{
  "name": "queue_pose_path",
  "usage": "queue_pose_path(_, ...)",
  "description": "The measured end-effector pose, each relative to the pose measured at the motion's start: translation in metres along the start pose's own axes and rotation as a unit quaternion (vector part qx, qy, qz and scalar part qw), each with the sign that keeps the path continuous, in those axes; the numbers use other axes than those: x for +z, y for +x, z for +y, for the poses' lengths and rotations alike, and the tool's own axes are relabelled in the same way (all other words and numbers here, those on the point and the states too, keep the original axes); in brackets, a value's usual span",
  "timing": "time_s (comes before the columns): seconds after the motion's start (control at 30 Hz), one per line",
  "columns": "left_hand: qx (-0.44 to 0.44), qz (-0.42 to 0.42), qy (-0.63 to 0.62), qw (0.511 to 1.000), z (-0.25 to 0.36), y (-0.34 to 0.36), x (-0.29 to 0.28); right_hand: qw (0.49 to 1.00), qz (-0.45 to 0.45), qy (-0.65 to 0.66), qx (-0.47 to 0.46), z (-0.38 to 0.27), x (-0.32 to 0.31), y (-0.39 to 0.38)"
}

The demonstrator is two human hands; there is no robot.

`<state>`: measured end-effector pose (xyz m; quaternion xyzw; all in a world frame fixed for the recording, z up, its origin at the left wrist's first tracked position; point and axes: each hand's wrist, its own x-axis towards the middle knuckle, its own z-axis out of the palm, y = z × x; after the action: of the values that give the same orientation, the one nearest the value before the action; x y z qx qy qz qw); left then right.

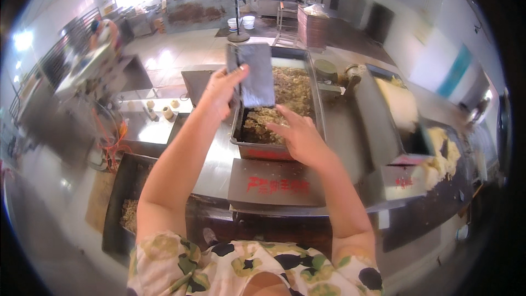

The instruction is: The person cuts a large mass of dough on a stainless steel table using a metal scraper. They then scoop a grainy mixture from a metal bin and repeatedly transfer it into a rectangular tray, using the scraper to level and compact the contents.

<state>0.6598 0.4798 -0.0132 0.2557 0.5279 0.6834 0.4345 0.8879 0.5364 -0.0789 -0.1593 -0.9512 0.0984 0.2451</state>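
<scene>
From afar, I watch a left hand [223, 87] grip a gray rectangular panel [257, 74] above a deep metal tray [263, 152] of crumbly brown mixture [292, 89], the right hand [303, 137] spread near the panel's lower corner. Pale dough [398, 104] sits at right; a pedestal fan [237, 15] and a co-worker [107, 34] occupy the background.

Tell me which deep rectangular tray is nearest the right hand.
The dark grey middle tray of crumbly brown mixture: the right hand is over it. The dark lower-left tray and grey tray with a pale block at right lie farther off.
</scene>
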Motion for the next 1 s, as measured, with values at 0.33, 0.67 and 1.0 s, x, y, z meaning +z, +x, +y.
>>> queue_pose_path(0.33, 0.069, 0.167, 0.003, 0.983, -0.007, 0.041, -0.062, 0.988, 0.061, 0.093, 0.105, -0.006, 0.000, -0.001)
queue_pose_path(0.67, 0.113, 0.095, 0.016, 0.989, -0.020, 0.051, -0.052, 0.991, 0.076, 0.054, 0.094, -0.006, 0.007, 0.001)
queue_pose_path(1.0, 0.129, 0.134, 0.172, 0.967, -0.042, 0.067, -0.074, 0.989, 0.049, 0.067, 0.120, -0.014, 0.012, 0.003)
